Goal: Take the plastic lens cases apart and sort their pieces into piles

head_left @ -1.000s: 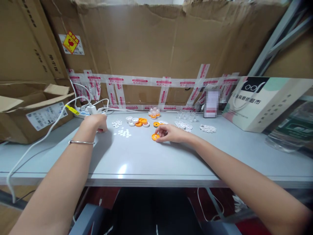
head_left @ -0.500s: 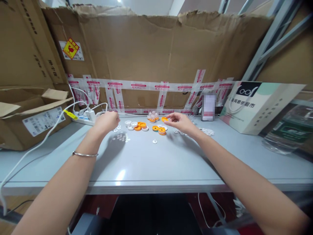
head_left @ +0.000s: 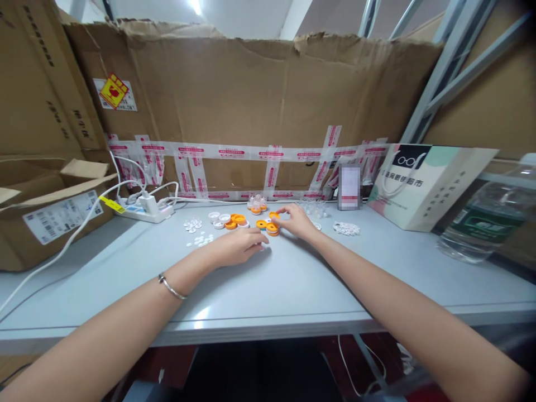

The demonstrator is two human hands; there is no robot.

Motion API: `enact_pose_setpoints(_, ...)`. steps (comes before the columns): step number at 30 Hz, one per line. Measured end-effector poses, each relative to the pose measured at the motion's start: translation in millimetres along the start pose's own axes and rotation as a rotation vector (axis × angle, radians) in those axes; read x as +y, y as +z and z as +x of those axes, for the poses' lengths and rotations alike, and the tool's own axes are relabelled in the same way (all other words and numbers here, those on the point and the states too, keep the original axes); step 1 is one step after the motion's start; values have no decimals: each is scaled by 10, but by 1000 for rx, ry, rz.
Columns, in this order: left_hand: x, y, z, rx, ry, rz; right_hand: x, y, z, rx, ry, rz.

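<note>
Orange ring: at (head_left: 274, 215) the middle of the table (head_left: 293, 290), just behind an orange-topped stack (head_left: 272, 229); half a second ago it was held a little higher, clear of this group.
Right hand: I have it (head_left: 295, 219) reaching in from the right, thumb and fingertips pinching the ring's right edge.
Left hand: the big change I see; it (head_left: 237, 245) has swung from the left side of the table to the centre, palm down, fingers loosely bent toward the right. I can't tell from here whether they grip anything.
White part: half a second ago one stood alone in front of the stack; the left fingertips now cover that spot from me.
Beside the stack: another orange piece (head_left: 261, 224), just to its left.
Left of centre: orange and white rings (head_left: 233, 221) in a cluster, small white discs (head_left: 201, 240) nearer me and white pieces (head_left: 192, 224) farther left.
Back of table: clear parts with orange bases (head_left: 257, 204), loose clear parts (head_left: 316, 209) and an upright phone (head_left: 349, 187).
Right side: a white pile (head_left: 346, 229), then a paper bag (head_left: 419, 190) and a bottle (head_left: 481, 226).
</note>
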State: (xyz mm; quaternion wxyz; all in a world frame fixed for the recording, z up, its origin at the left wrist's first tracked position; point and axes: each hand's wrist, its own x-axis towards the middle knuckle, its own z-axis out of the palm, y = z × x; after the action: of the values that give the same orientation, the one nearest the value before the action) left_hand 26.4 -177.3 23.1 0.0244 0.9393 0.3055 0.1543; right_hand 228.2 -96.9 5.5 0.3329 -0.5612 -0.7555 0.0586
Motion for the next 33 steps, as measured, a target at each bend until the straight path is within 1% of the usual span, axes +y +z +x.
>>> enact_pose_setpoints(4,27,84,36,-17,43,-5,-16,38,0,-41,22,-59)
enact_pose_setpoints(6,29,68,55,1,51,0,-15,54,4,-67,11,-67)
enact_pose_setpoints(7,17,32,59,17,44,9,-12,61,6,-78,5,-66)
enact_pose_setpoints(9,-60,-105,40,94,-13,37,-7,66,7,-95,-3,-58)
enact_pose_setpoints(10,-133,-204,9,154,-70,61,-7,63,7,-102,-2,-53)
enact_pose_setpoints(11,-232,-315,-40,239,-137,93,-9,59,5,-109,0,-49)
enact_pose_setpoints(13,-490,-540,-188,379,-324,212,-18,44,-2,-122,5,-42)
enact_pose_setpoints(14,-637,-636,-282,400,-433,289,-23,37,-5,-127,4,-37)
enact_pose_setpoints(16,-929,-759,-478,368,-658,396,-30,25,-10,-135,-6,-29)
enact_pose_setpoints(18,-1173,-777,-644,255,-853,412,-29,18,-12,-137,-15,-23)
enact_pose_setpoints(20,-1344,-720,-752,125,-937,398,-23,16,-14,-138,-21,-24)
enact_pose_setpoints(22,-1447,-639,-800,65,-956,388,-19,12,-17,-140,-28,-21)
enact_pose_setpoints(25,-1519,-548,-801,31,-950,376,-21,-4,-27,-151,-37,-2)
enact_pose_setpoints(29,-1544,-498,-767,2,-923,361,-29,-44,-40,-178,-27,20)
enact_pose_setpoints(33,-1533,-479,-756,-6,-904,354,-23,-69,-47,-166,-26,49)
